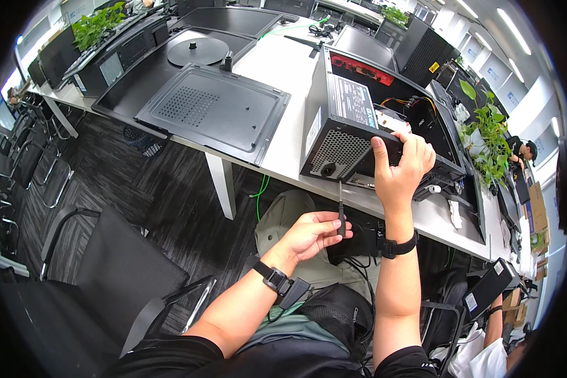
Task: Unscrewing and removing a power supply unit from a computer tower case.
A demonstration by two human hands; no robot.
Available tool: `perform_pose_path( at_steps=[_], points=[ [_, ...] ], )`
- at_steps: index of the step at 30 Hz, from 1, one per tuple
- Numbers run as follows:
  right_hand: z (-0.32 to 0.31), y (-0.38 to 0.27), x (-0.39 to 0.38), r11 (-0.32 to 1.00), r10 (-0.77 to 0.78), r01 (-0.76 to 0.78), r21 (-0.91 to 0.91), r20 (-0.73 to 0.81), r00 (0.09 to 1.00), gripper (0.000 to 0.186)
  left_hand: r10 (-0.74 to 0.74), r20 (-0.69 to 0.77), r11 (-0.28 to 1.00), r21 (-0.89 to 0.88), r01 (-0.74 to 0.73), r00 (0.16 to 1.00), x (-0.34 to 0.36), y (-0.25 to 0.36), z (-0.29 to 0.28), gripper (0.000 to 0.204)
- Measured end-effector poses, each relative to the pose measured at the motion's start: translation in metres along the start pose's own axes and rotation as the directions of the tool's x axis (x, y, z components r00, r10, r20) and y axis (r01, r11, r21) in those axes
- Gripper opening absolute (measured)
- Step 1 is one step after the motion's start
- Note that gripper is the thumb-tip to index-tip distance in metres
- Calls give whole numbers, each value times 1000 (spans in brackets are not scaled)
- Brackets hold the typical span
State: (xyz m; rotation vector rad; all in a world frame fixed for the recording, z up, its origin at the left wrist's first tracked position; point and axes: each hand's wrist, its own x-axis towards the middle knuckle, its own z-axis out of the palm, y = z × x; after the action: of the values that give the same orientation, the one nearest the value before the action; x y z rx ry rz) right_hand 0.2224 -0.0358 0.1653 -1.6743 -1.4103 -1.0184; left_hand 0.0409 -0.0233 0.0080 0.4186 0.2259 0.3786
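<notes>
An opened computer case [450, 148] lies at the table's front edge. A black power supply [353, 104] with a label and a mesh vent sits at its left side. My left hand [315, 233] pinches a black-handled screwdriver [341, 211] upright, its shaft reaching up to the lower edge of the power supply's vented face. My right hand [406, 164] grips the rear edge of the case beside the power supply, thumb on the near face and fingers over the top. Coloured cables [416, 101] show inside the case. Whether the screwdriver tip sits on a screw is too small to tell.
A dark side panel [214, 110] lies left of the case over the table edge, near a round monitor base [198, 51]. A potted plant [485, 132] stands to the right. An office chair [123, 271] is at my left. Another person's arm [494, 321] shows at lower right.
</notes>
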Motion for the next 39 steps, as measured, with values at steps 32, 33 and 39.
perform_pose_path(
  at_steps=[32, 33, 39],
  points=[
    [1, -2, -2, 1000, 0, 0, -4, -8, 1000, 47, -71, -10, 992, 101, 72, 997, 0, 8, 2, 25],
    [0, -2, -1, 1000, -1, 1, -5, -8, 1000, 47, -73, -20, 991, 112, 75, 997, 0, 8, 2, 26],
    [0, -4, -1, 1000, -23, 23, 7, -35, 999, 40, -52, -49, 984, 169, 59, 997, -1, 10, 5, 24]
  ],
)
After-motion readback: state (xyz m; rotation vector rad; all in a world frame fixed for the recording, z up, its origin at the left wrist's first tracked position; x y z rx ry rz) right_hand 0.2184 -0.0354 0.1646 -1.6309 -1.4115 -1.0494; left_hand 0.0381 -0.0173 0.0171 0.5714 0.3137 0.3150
